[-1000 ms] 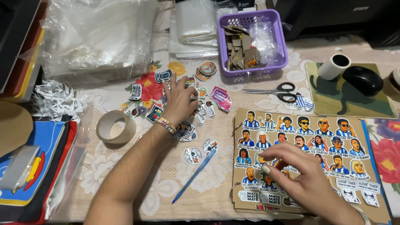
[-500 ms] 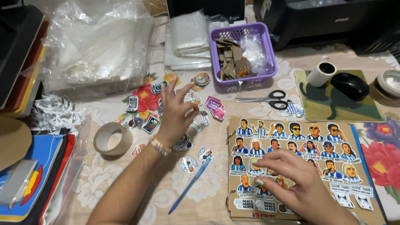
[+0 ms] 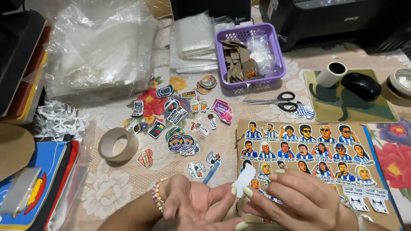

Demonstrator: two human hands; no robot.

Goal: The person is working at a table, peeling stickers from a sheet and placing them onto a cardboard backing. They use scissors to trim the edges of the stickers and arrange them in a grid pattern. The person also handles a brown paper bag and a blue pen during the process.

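Right hand (image 3: 299, 201) pinches a white sticker backing (image 3: 244, 179) by its fingertips over the sticker sheet (image 3: 317, 149), left hand (image 3: 197, 205) lies open, palm up, empty.

The scene is lit evenly and brightly from above. Glare is seen on the plastic bags (image 3: 98, 47). Slight blur is noted at the hands.

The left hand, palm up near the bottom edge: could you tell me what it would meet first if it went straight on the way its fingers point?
Most likely the right hand, whose fingers hold a small white piece just beyond the left hand; depth is unclear.
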